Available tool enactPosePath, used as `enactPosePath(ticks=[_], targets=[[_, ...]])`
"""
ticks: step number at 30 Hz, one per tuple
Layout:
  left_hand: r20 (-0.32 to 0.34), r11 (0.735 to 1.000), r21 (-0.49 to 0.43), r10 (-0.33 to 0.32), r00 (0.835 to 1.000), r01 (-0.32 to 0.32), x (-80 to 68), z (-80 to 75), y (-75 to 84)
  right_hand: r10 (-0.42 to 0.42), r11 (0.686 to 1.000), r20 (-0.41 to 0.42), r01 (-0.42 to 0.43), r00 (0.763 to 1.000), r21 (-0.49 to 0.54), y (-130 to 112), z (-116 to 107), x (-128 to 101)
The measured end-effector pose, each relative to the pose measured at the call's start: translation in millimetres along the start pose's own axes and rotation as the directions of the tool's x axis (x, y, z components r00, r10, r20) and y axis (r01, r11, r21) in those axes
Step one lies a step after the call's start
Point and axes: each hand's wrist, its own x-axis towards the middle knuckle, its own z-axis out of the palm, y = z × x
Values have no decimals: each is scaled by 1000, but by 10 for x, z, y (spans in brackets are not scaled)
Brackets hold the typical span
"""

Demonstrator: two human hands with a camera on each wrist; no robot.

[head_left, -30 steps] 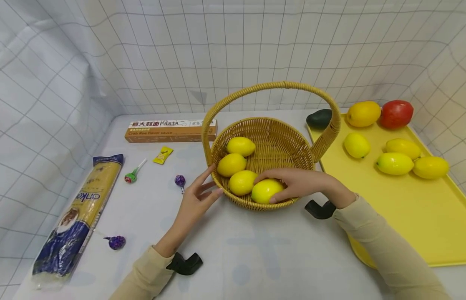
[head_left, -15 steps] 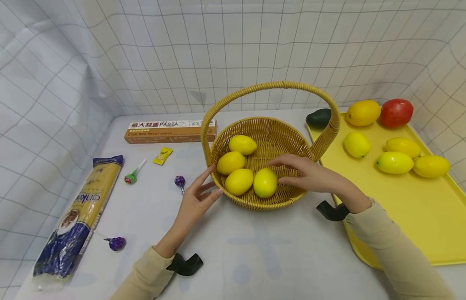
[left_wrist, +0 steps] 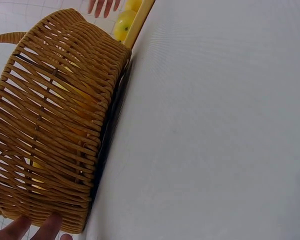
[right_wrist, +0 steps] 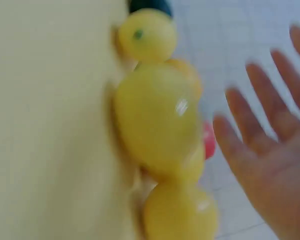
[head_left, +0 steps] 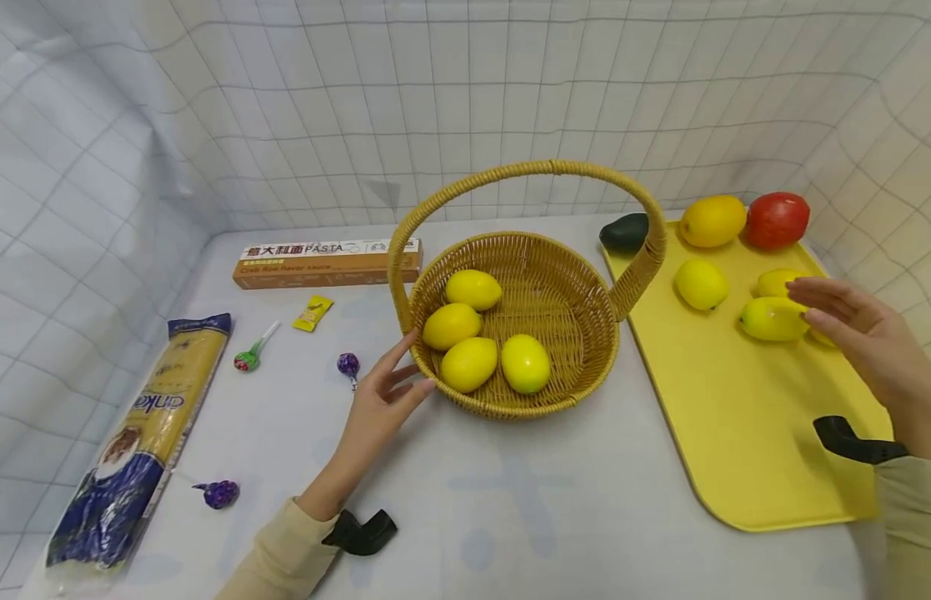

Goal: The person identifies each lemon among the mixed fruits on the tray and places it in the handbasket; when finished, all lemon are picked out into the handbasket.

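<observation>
A round wicker basket [head_left: 578, 379] with a tall arched handle stands in the middle of the table in the head view. Several yellow lemons [head_left: 468, 364] lie in its left and front part. My left hand [head_left: 382, 396] rests against the basket's left side, fingertips at the rim; in the left wrist view its fingertips [left_wrist: 47, 227] touch the woven wall. Over at the right, my right hand [head_left: 878, 342] is over the yellow tray [head_left: 765, 450], fingers spread and holding nothing. Close by are several lemons [right_wrist: 157, 120], one partly hidden behind the hand in the head view.
An orange-yellow fruit [head_left: 713, 221], a red fruit [head_left: 778, 221] and a dark green avocado [head_left: 625, 232] sit at the back right. Left of the basket are a pasta box [head_left: 326, 264], lollipops [head_left: 247, 358], a yellow wrapped candy [head_left: 312, 313] and a long noodle bag [head_left: 138, 450].
My right hand let go of a lemon in the basket, drew back and moved right to over the tray. The left hand has stayed at the basket's rim. The view has shifted slightly.
</observation>
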Motion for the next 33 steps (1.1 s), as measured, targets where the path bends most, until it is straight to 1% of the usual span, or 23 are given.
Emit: enactPosePath(ticks=[1,2,3,4,6,8,10,12,15,16,17,18,20,21,22,23,24,26,27,28,29,31,33], targets=[[-1,1000,-3,-1,1000,1,-3,-4,-2,43,999,-71,-43,997,-2,48,-58,-11],[-1,1000,-6,-1,1000,1,-6,-7,-4,88,994,-125,-95,988,-47,88,-93,-16],[-2,1000,-8,-1,1000,1,-8,-8,-8,119,987,-150,-133,982,-86,124,-119,-11],[-1,1000,-11,2,1000,-2,-8,-9,-12,153,973,-168,-178,974,-147,151,-133,-3],[-1,1000,-17,6,1000,-6,-8,-5,-16,185,929,-173,-230,967,-289,195,-130,35],[-1,1000,-19,13,1000,-13,-7,0,-21,215,855,-150,-261,965,-448,214,-101,73],[-2,1000,-20,15,1000,-15,-8,3,-22,259,810,-122,-284,958,-512,224,-55,105],[-1,1000,-19,14,1000,-14,-10,5,-19,323,773,-66,-303,944,-558,216,-1,116],[0,1000,-18,16,1000,-16,-10,1,-14,409,749,27,-319,912,-581,196,82,100],[0,1000,-18,16,1000,-16,-10,0,-15,423,749,61,-311,904,-585,185,115,85],[1,1000,-17,17,1000,-17,-10,-2,-17,418,761,105,-285,902,-582,173,149,68],[3,1000,-16,18,1000,-17,-10,-3,-18,401,781,156,-247,903,-574,153,191,50],[6,1000,-14,19,1000,-19,-9,-5,-13,335,839,283,-147,899,-524,86,315,33],[6,1000,-11,19,1000,-19,-8,-7,-11,286,872,361,-85,888,-482,39,396,39],[4,1000,-9,18,1000,-18,-7,-9,-8,227,908,441,-25,868,-418,-16,489,59],[3,1000,-6,18,1000,-18,-5,-12,-4,161,938,514,31,843,-344,-77,597,93],[1,1000,-2,16,1000,-16,-4,-14,3,102,960,573,71,813,-272,-141,722,138],[-5,1000,-1,14,1000,-14,0,-19,9,12,981,649,118,761,-157,-254,986,250],[-6,1000,-3,12,1000,-12,1,-20,12,-5,988,666,107,746,-112,-303,1127,309],[-5,1000,-6,11,1000,-11,1,-20,13,-12,992,668,92,744,-85,-343,1272,366],[-3,1000,-11,12,1000,-12,0,-20,13,1,995,661,64,750,-73,-378,1418,424],[-1,1000,-19,16,1000,-16,-2,-15,10,54,998,629,-17,776,-64,-415,1701,529],[0,1000,-26,18,1000,-18,-7,-7,7,120,993,591,-106,798,-58,-422,1980,627]])
